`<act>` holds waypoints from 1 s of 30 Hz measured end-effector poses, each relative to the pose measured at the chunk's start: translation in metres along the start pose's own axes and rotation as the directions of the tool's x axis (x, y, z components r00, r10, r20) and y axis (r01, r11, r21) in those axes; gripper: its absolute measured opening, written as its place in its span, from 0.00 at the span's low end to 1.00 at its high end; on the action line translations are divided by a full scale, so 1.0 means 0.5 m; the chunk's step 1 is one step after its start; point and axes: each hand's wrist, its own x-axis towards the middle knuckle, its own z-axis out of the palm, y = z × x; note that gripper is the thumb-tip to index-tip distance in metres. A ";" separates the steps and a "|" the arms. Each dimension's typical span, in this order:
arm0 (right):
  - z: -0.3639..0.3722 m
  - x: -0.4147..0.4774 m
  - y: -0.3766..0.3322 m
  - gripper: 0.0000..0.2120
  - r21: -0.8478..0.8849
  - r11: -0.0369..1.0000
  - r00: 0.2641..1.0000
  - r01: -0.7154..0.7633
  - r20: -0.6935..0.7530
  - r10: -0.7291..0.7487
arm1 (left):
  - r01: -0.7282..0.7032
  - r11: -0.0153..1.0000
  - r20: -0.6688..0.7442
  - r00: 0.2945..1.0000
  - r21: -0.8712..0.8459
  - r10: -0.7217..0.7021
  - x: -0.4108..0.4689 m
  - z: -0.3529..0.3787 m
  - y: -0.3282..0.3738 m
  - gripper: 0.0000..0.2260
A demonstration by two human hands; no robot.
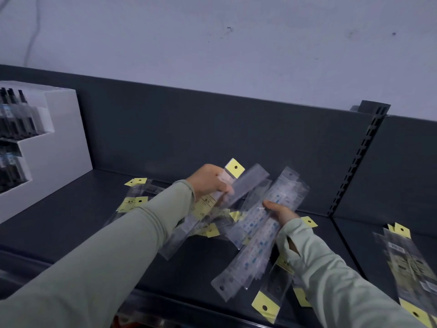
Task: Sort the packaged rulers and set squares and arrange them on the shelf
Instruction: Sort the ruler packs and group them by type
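Two hands in pale green sleeves are reaching over a dark grey shelf. The left hand is pinching a clear packaged ruler near its yellow hang tag, with the fingers curled around the packet, and is holding it tilted above the shelf. The right hand is gripping a bundle of packaged rulers with blue print. Its thumb is lying across the top of the bundle and its fingers are hidden underneath. The bundle is slanting from the back of the shelf down towards the front edge, just beside the single ruler.

More loose packets with yellow tags are lying scattered flat on the shelf under and behind the left forearm, overlapping one another. Another packet is lying near the front edge below the bundle. A separate stack of packets is lying on the next shelf section to the right, past a slotted upright. A white stepped display box holding dark pens is standing at the left end.
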 end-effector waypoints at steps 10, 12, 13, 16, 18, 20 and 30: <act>-0.015 0.048 0.024 0.54 -0.044 0.998 0.998 0.053 -0.041 -0.055 | 0.017 0.971 -0.053 0.999 0.239 -0.004 0.008 0.087 -0.019 0.16; -0.018 0.050 0.028 0.57 -0.074 0.996 0.998 0.046 -0.042 -0.049 | 0.017 0.966 -0.063 0.998 0.257 -0.001 0.004 0.102 -0.017 0.18; -0.009 0.021 0.018 0.54 -0.077 0.995 0.998 0.058 -0.033 -0.060 | 0.010 0.961 -0.065 0.998 0.276 0.009 0.002 0.109 -0.017 0.16; 0.005 -0.019 0.005 0.34 -0.045 0.996 0.997 0.073 0.002 -0.073 | -0.017 0.952 -0.025 0.999 0.306 0.026 -0.005 0.118 -0.015 0.10; 0.005 -0.008 0.007 0.35 -0.062 0.996 0.997 0.070 -0.023 -0.071 | -0.015 0.946 -0.014 1.000 0.322 0.021 -0.009 0.106 -0.016 0.11; 0.005 0.002 0.010 0.38 -0.051 0.996 0.997 0.076 -0.023 -0.077 | -0.003 0.932 -0.057 0.998 0.361 0.026 -0.017 0.080 -0.020 0.10; 0.045 0.018 0.028 0.41 -0.106 0.994 0.996 0.036 0.088 -0.026 | 0.531 0.442 -0.411 0.845 0.723 -0.342 -0.115 -0.181 -0.138 0.24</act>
